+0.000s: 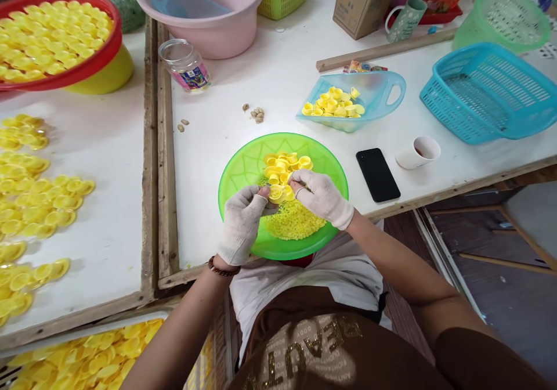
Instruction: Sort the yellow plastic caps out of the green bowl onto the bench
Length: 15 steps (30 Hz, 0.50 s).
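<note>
A round green tray (241, 163) rests at the table's front edge by my lap. Yellow plastic cups (282, 161) are heaped in its back part, and small yellow-green pieces (293, 221) are piled in its front part. My left hand (243, 216), in a white glove with bare fingertips, is pinched at the left side of a yellow cup piece (276, 193) over the tray. My right hand (319, 195), gloved the same way, has thumb and index finger pressed together just right of the cups; what lies between those fingertips is too small to make out.
Behind the tray is a blue scoop (376, 103) holding yellow cups. A black phone (378, 175), paper cup (418, 153) and blue basket (478, 129) stand right. A clear jar (185, 65) and pink basin (213, 33) stand behind left. Wooden strips (150, 146) edge the table.
</note>
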Each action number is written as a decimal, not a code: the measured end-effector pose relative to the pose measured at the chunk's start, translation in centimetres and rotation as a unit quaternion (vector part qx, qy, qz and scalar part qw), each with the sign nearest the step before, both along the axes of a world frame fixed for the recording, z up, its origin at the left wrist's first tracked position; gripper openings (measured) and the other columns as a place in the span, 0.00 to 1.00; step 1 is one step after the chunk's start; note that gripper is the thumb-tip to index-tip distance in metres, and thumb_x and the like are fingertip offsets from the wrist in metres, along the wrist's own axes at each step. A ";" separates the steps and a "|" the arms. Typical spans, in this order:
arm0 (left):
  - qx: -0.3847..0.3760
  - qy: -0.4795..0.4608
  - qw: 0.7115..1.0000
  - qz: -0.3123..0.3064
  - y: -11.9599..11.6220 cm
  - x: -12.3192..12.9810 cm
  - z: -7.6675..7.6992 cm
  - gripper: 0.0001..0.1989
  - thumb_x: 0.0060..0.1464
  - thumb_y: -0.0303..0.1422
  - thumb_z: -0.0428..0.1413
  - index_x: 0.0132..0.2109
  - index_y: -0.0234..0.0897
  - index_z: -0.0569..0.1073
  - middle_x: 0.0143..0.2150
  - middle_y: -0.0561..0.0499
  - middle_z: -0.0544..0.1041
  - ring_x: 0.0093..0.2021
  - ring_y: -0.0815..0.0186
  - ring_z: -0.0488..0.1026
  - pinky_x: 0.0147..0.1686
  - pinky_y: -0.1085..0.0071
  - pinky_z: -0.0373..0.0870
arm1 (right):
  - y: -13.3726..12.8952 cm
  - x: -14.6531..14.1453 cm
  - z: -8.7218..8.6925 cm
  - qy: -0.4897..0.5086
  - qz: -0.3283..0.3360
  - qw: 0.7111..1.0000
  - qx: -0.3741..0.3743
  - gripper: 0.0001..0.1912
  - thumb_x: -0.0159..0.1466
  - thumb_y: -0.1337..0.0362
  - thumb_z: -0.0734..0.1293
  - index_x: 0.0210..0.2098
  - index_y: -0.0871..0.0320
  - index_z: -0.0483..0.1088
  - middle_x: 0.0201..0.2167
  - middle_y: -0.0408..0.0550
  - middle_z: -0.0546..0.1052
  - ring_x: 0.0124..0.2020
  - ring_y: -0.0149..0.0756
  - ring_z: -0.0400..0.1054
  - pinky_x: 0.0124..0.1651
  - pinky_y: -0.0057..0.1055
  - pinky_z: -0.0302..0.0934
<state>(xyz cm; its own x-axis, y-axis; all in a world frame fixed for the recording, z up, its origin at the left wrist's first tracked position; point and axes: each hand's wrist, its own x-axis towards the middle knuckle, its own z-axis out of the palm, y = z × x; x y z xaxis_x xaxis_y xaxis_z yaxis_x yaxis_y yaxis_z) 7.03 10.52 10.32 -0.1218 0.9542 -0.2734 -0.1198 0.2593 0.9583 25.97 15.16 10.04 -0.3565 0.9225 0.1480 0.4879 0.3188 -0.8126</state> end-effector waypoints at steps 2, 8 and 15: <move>0.013 0.004 1.000 0.017 -0.2 -1.1 1.0 0.16 0.55 0.44 0.65 0.38 0.34 0.76 0.30 0.51 0.78 0.30 0.66 0.78 0.36 0.67 0.82 | -0.3 -0.1 -0.1 -0.046 0.029 0.999 0.002 0.09 0.69 0.62 0.61 0.37 0.58 0.71 0.30 0.45 0.76 0.31 0.34 0.67 0.37 0.31 0.58; 0.043 0.109 0.987 0.111 -2.9 -8.5 3.5 0.18 0.56 0.45 0.65 0.40 0.33 0.77 0.35 0.47 0.82 0.32 0.63 0.81 0.36 0.66 0.82 | -1.2 0.0 -0.9 -0.150 0.143 0.978 0.027 0.08 0.70 0.64 0.63 0.42 0.57 0.74 0.37 0.50 0.79 0.38 0.40 0.72 0.43 0.35 0.64; 0.015 0.126 0.987 0.097 -5.8 -10.1 2.6 0.18 0.56 0.46 0.65 0.36 0.33 0.78 0.30 0.49 0.80 0.29 0.64 0.79 0.32 0.70 0.79 | -1.2 -2.5 0.4 -0.131 0.174 0.965 0.144 0.08 0.70 0.66 0.64 0.42 0.57 0.76 0.42 0.52 0.80 0.44 0.44 0.72 0.49 0.40 0.66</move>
<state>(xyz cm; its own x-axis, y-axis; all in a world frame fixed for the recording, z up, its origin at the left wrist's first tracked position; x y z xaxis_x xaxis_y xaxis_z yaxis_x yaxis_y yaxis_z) -3.10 4.73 12.88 -0.3639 0.9134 -0.1823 0.0784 0.2251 0.9712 23.51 13.94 10.48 -0.6966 0.6748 0.2435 0.4872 0.6942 -0.5298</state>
